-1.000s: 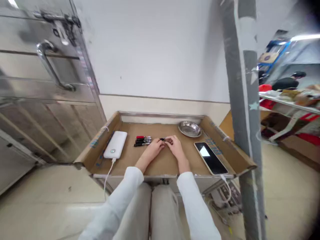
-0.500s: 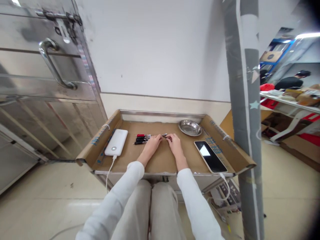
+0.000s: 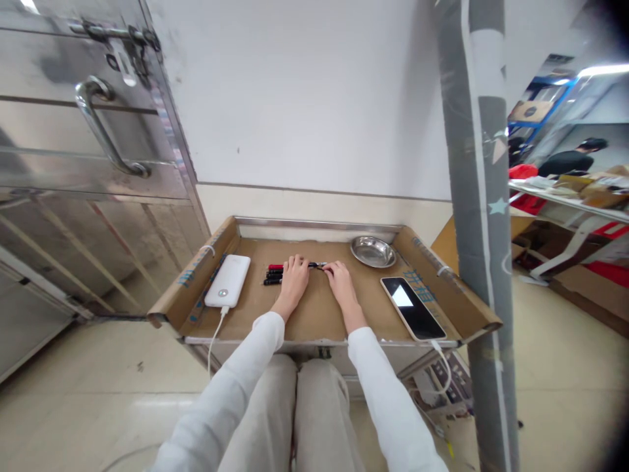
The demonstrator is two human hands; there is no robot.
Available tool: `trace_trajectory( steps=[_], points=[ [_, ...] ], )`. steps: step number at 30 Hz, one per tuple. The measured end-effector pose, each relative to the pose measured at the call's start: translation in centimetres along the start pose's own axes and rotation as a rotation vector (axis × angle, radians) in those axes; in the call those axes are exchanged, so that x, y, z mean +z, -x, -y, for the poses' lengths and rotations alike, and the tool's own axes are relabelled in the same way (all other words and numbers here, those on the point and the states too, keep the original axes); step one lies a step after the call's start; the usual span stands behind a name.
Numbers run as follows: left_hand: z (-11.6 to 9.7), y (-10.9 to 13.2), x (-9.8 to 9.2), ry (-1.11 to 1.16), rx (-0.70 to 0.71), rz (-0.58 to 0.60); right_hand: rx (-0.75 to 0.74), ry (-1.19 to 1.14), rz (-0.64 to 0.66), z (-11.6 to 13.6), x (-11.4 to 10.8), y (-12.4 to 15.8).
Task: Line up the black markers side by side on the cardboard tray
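Observation:
Several marker pens (image 3: 273, 274) lie side by side on the cardboard-lined tray (image 3: 314, 308), one with a red cap and the others black. My left hand (image 3: 295, 278) rests over their right ends, fingers spread on them. One more black pen (image 3: 317, 265) lies just to the right at the top of the row. My right hand (image 3: 339, 278) pinches its right end with the fingertips. Both wrists rest low on the cardboard.
A white power bank (image 3: 228, 280) with a cable lies at the tray's left. A steel dish (image 3: 373, 252) sits at the back right, a phone (image 3: 413, 308) with a lit screen at the right. A grey pillar (image 3: 484, 262) stands right; a steel door (image 3: 93, 151) left.
My left hand slid left and forward onto the row of pens. The pen held between both hands moved up to the row; my right hand followed, still on its end.

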State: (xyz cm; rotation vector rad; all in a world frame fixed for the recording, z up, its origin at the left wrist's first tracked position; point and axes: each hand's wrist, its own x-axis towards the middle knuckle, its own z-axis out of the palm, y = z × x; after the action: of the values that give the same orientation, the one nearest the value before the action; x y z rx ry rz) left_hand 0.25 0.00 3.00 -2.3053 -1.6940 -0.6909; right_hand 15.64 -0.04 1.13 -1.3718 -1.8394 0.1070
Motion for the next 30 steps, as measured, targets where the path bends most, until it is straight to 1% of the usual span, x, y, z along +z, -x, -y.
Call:
trace_trajectory(
  steps=[3, 5, 7, 9, 12, 15, 18, 20, 22, 25, 28, 30],
  points=[
    [0.1, -0.2, 0.1, 0.006, -0.006, -0.001, 0.003, 0.057, 0.005, 0.2, -0.1, 0.0],
    [0.1, -0.1, -0.2, 0.017, -0.011, -0.019, 0.0, 0.103, -0.001, 0.2, -0.1, 0.0],
    [0.2, 0.3, -0.9, 0.034, -0.027, -0.05, -0.003, 0.153, -0.002, 0.3, -0.2, 0.1],
    [0.6, 1.1, -2.0, 0.055, -0.074, -0.096, 0.003, 0.2, 0.008, 0.4, -0.4, 0.1],
    [2.0, 2.8, -3.5, 0.053, -0.174, -0.149, 0.024, 0.231, 0.021, 0.5, -0.6, 0.2],
    [4.3, 4.8, -4.5, 0.015, -0.24, -0.111, 0.038, 0.177, 0.004, 0.6, -0.7, 0.3],
    [6.2, 6.2, -4.8, 0.028, -0.183, -0.037, 0.033, 0.082, -0.019, 0.7, -0.7, 0.4],
    [6.8, 6.5, -4.7, 0.051, -0.114, 0.02, 0.032, 0.002, -0.027, 0.9, -0.6, 0.5],
    [6.7, 6.5, -4.6, 0.092, -0.051, 0.071, 0.033, -0.077, -0.021, 1.2, -0.6, 0.5],
    [5.6, 6.2, -4.2, 0.196, 0.017, 0.109, 0.037, -0.143, 0.015, 1.9, -0.7, 0.5],
    [3.9, 5.6, -3.5, 0.366, 0.046, 0.087, 0.055, -0.221, 0.047, 2.4, -0.8, 0.5],
    [2.6, 4.9, -3.1, 0.51, 0.008, 0.03, 0.118, -0.373, 0.045, 2.5, -0.8, 0.4]
  ],
)
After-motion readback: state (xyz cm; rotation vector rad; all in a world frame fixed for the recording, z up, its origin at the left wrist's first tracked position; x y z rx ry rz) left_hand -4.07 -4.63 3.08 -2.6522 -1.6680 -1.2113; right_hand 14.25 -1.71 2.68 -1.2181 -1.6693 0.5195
